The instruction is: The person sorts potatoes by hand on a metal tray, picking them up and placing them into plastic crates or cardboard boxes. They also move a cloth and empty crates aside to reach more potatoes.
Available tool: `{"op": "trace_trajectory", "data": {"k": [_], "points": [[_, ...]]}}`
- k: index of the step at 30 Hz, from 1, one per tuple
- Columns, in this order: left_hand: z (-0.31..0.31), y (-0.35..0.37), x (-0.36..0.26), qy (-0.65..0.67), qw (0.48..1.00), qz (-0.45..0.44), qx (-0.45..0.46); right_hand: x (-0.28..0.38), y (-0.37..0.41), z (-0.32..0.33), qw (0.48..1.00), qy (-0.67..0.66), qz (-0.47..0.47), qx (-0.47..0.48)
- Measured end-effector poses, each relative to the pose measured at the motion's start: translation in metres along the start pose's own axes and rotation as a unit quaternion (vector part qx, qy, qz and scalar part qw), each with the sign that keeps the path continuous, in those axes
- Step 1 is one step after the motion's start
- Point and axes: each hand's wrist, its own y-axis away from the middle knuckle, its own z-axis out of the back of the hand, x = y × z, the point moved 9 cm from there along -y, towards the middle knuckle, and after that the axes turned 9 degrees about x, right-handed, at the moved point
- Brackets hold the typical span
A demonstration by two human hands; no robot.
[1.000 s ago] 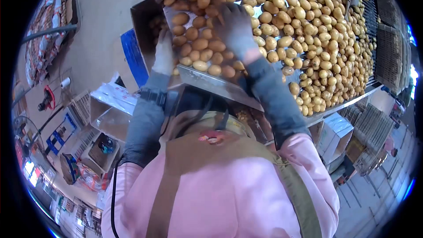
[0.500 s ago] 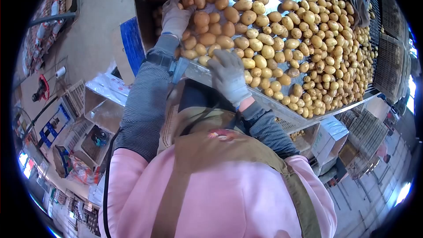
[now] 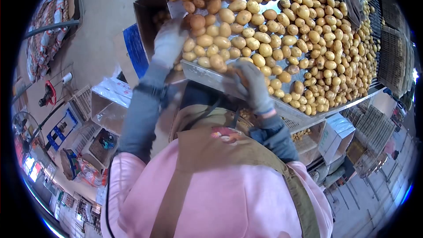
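In the head view, potatoes (image 3: 264,48) are spread loosely across a metal-rimmed table (image 3: 209,78), packed more densely toward the right. Hand work among the potatoes at the near edge appears to be the step in hand; for any potato to be lifted there, a light, rounded grip between its neighbours would be called for. The right hand (image 3: 256,84), gloved, is held partly curled over the near rim, with a brownish shape blurred at its fingertips; whether a potato is gripped cannot be told. The left hand (image 3: 169,44), also gloved, is placed at the table's left edge, beside the outermost potatoes; its fingers are blurred, so neither their opening nor any hold can be told. Beyond it, more potatoes are held in an open, dark-sided carton (image 3: 142,24). Potatoes are also seen in a lower carton (image 3: 309,146) below the near rim, beside which a box topped with plastic (image 3: 338,128) is set. At the far right, slatted crates (image 3: 391,61) are stacked, their contents too unclear to tell.
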Motion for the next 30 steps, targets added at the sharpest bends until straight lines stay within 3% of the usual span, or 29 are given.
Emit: {"op": "trace_trajectory", "data": {"k": [2, 4, 6, 7, 8, 9, 11, 12, 13, 14, 15, 16, 17, 18, 19, 20, 22, 24, 25, 26, 27, 30], "points": [[-0.027, -0.028, 0.004, -0.072, 0.996, 0.015, 0.048, -0.038, 0.059, 0.001, 0.977, 0.091, -0.059, 0.181], [-0.018, -0.039, 0.002, -0.075, 0.995, 0.002, 0.071, -0.058, 0.133, 0.01, 0.961, 0.07, -0.055, 0.261], [0.009, -0.015, -0.022, 0.021, 0.995, -0.09, -0.048, -0.12, 0.243, 0.019, 0.966, 0.085, -0.072, 0.234], [0.023, 0.002, -0.037, 0.081, 0.984, -0.132, -0.092, -0.156, 0.297, 0.026, 0.925, -0.065, -0.306, 0.215], [0.033, 0.021, -0.048, 0.142, 0.966, -0.171, -0.132, -0.182, 0.365, 0.038, 0.829, -0.194, -0.515, 0.104], [0.037, 0.034, -0.06, 0.151, 0.959, -0.189, -0.149, -0.207, 0.425, 0.04, 0.763, -0.285, -0.579, -0.026], [0.047, 0.061, -0.092, 0.214, 0.946, -0.195, -0.144, -0.273, 0.529, 0.033, 0.647, -0.514, -0.485, -0.286], [0.05, 0.072, -0.108, 0.246, 0.938, -0.199, -0.139, -0.303, 0.568, 0.031, 0.599, -0.58, -0.406, -0.374], [0.053, 0.081, -0.124, 0.231, 0.931, -0.234, -0.159, -0.325, 0.596, 0.031, 0.588, -0.593, -0.346, -0.427], [0.039, 0.079, -0.127, 0.35, 0.911, -0.202, -0.078, -0.318, 0.588, 0.046, 0.689, -0.433, -0.386, -0.435], [0.023, 0.082, -0.132, 0.459, 0.873, -0.164, 0.006, -0.305, 0.579, 0.059, 0.745, -0.245, -0.442, -0.436], [0.007, 0.086, -0.141, 0.556, 0.817, -0.122, 0.09, -0.283, 0.538, 0.064, 0.752, -0.205, -0.462, -0.423], [0.002, 0.093, -0.159, 0.539, 0.822, -0.097, 0.156, -0.257, 0.492, 0.069, 0.757, -0.165, -0.482, -0.409], [-0.005, 0.101, -0.171, 0.578, 0.794, -0.1, 0.161, -0.221, 0.443, 0.059, 0.725, -0.276, -0.489, -0.399], [-0.016, 0.108, -0.182, 0.614, 0.764, -0.1, 0.168, -0.164, 0.371, 0.073, 0.86, -0.128, -0.402, -0.287], [-0.02, 0.112, -0.19, 0.565, 0.798, -0.154, 0.144, -0.113, 0.309, 0.065, 0.943, 0.03, -0.292, -0.158], [-0.029, 0.123, -0.205, 0.458, 0.85, -0.249, 0.076, -0.097, 0.266, 0.044, 0.932, -0.204, -0.236, -0.182], [-0.056, 0.136, -0.213, 0.62, 0.735, -0.062, 0.268, -0.061, 0.22, 0.041, 0.872, -0.396, -0.189, -0.218], [-0.067, 0.142, -0.222, 0.639, 0.695, -0.03, 0.327, -0.036, 0.196, 0.046, 0.821, -0.488, -0.161, -0.247], [-0.065, 0.149, -0.237, 0.603, 0.706, -0.068, 0.365, -0.017, 0.177, 0.049, 0.725, -0.612, -0.11, -0.297], [-0.063, 0.161, -0.252, 0.565, 0.715, -0.104, 0.399, -0.015, 0.169, 0.044, 0.745, -0.593, -0.099, -0.29], [-0.078, 0.179, -0.231, 0.309, 0.854, -0.187, 0.374, -0.017, 0.157, 0.031, 0.833, -0.495, -0.118, -0.22]]}}
